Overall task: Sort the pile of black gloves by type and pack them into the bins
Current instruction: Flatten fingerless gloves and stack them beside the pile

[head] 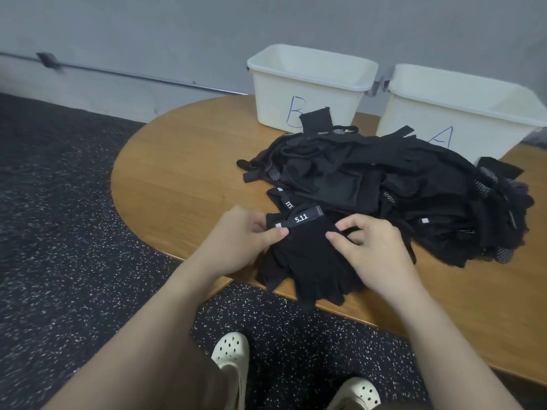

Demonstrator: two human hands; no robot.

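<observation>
I see both hands pinching a black glove w/ a "5.11" cuff tag at the table's near edge: left hand on the cuff, right hand on the opposite side. Glove pile sits just behind it, in front of bins B & A.

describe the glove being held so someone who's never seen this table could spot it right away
Start at the round wooden table with two white bins at the back, then come forward past the pile of black gloves to the near edge. The glove there is pinched between the left hand and right hand. Unlike its neighbours, it shows a band reading 5.11 facing up.
</observation>
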